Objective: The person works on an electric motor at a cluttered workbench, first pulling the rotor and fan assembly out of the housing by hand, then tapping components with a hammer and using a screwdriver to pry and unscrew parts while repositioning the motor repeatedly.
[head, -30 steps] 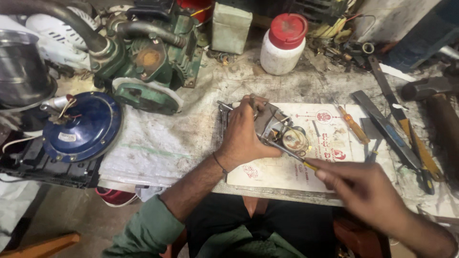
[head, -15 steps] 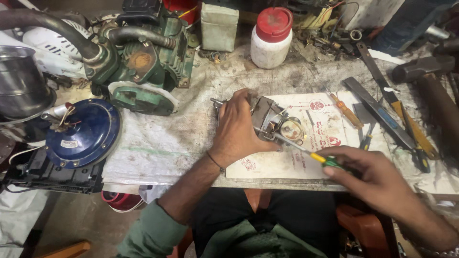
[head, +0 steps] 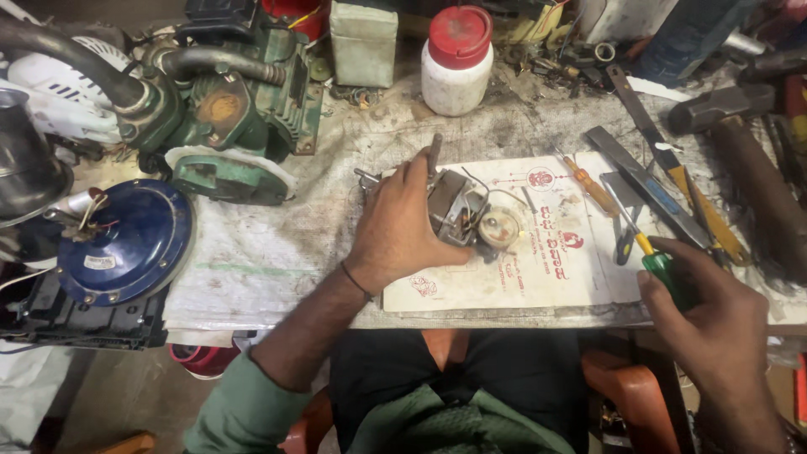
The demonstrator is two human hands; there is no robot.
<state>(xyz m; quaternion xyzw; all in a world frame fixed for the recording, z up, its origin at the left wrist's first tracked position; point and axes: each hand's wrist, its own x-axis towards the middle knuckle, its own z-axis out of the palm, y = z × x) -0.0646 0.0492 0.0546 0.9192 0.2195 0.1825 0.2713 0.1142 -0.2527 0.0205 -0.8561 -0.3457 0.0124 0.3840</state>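
Observation:
My left hand (head: 397, 225) grips a small grey electric motor (head: 460, 206) with a round metal end cap and loose wires, holding it down on a white printed paper sheet (head: 538, 269) at the bench's middle. My right hand (head: 706, 311) is off to the right near the front edge, closed around the green handle of a screwdriver (head: 660, 261) whose yellow-collared shaft points up and left, away from the motor.
A green pump body (head: 227, 109) with a grey hose and a blue round cover (head: 126, 244) sit at left. A white jar with red lid (head: 456, 59) stands at the back. Files, screwdrivers and a hammer (head: 714, 105) lie at right.
My right hand has pulled the screwdriver away from the motor, rightwards toward the bench's edge. My left hand stays on the motor.

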